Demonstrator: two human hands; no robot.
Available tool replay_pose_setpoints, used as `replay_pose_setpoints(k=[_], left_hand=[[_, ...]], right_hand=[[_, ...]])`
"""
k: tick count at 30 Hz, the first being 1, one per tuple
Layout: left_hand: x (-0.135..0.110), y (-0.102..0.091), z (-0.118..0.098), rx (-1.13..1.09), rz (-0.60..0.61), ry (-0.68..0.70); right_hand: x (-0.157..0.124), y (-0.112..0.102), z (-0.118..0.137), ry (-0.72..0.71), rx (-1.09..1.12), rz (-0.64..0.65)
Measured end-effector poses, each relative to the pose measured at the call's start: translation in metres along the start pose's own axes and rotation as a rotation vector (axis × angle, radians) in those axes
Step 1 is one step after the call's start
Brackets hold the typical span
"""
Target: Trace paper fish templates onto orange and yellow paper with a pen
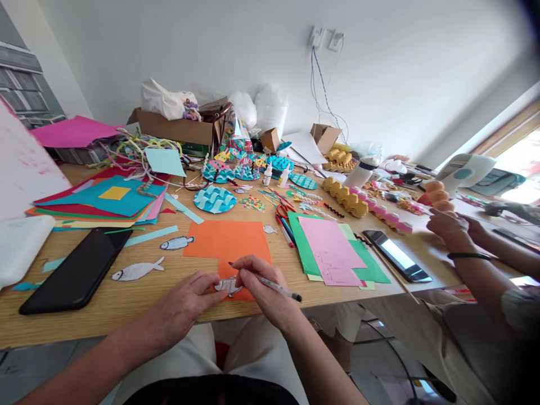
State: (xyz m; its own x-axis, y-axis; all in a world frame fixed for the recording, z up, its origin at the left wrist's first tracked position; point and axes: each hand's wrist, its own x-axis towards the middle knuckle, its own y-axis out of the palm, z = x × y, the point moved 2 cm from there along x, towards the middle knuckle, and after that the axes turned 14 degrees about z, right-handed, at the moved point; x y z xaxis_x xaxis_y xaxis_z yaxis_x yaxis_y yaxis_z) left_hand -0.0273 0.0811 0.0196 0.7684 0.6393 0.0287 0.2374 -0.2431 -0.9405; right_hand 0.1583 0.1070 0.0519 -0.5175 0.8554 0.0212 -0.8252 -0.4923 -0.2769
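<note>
My right hand (264, 284) is closed around a pen (276, 288) with a clear barrel and dark cap end. Its dark tip points up and left, raised away from the drawing. Under the fingers lies a small white paper fish (228, 286) with dark drawn stripes, on orange paper (230, 239). My left hand (192, 301) rests with extended fingers at the fish's head, thumb and index finger touching its edge. To the left are a grey-blue paper fish (177, 243) and a larger white paper fish (138, 270). A tiny fish cutout (270, 229) sits beyond the orange paper's right edge.
A black phone (78, 270) lies at left, near stacked coloured paper (101, 194). Pink paper (333, 247) tops green sheets at right, beside another phone (396, 256). Scissors (286, 209), glue bottles (267, 175) and woven blue plates (215, 199) stand behind. A co-worker's hands (451, 228) work at far right.
</note>
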Motion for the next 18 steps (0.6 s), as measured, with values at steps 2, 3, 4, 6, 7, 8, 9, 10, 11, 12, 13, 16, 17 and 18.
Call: replay_pose_setpoints(k=[2, 3, 4, 6, 7, 8, 9, 10, 11, 12, 13, 16, 17, 18], left_hand=[[-0.001, 0.001, -0.001, 0.015, 0.000, -0.007], [-0.001, 0.001, -0.001, 0.021, 0.002, -0.013], [-0.002, 0.002, -0.001, 0.030, 0.003, -0.020], [-0.003, 0.004, -0.001, 0.061, 0.000, -0.043], [-0.004, 0.004, -0.002, 0.082, -0.004, -0.054], [-0.004, 0.004, -0.002, 0.104, -0.006, -0.068], [-0.005, 0.004, -0.003, 0.126, -0.013, -0.081], [-0.005, 0.004, -0.004, 0.144, -0.019, -0.097], [-0.006, 0.004, -0.004, 0.156, -0.026, -0.110], [-0.006, 0.005, -0.005, 0.164, -0.036, -0.124], [-0.006, 0.005, -0.006, 0.168, -0.046, -0.137], [-0.006, 0.005, -0.007, 0.165, -0.050, -0.158], [-0.006, 0.005, -0.007, 0.167, -0.048, -0.156], [-0.006, 0.006, -0.007, 0.171, -0.047, -0.156]], right_hand=[[0.008, 0.005, -0.003, 0.074, 0.101, 0.017], [0.012, 0.007, -0.005, 0.091, 0.099, 0.008], [0.015, 0.008, -0.007, 0.099, 0.076, -0.003], [0.019, 0.009, -0.010, 0.106, 0.010, -0.027], [0.020, 0.010, -0.011, 0.109, -0.006, -0.027], [0.021, 0.010, -0.011, 0.113, -0.005, -0.011], [0.021, 0.011, -0.011, 0.116, 0.007, 0.014], [0.021, 0.011, -0.011, 0.115, 0.019, 0.041], [0.021, 0.012, -0.011, 0.111, 0.024, 0.069], [0.021, 0.012, -0.010, 0.104, 0.023, 0.094], [0.021, 0.012, -0.010, 0.098, 0.016, 0.114], [0.021, 0.012, -0.011, 0.076, -0.033, 0.158], [0.021, 0.012, -0.011, 0.073, -0.048, 0.172], [0.022, 0.012, -0.012, 0.072, -0.059, 0.186]])
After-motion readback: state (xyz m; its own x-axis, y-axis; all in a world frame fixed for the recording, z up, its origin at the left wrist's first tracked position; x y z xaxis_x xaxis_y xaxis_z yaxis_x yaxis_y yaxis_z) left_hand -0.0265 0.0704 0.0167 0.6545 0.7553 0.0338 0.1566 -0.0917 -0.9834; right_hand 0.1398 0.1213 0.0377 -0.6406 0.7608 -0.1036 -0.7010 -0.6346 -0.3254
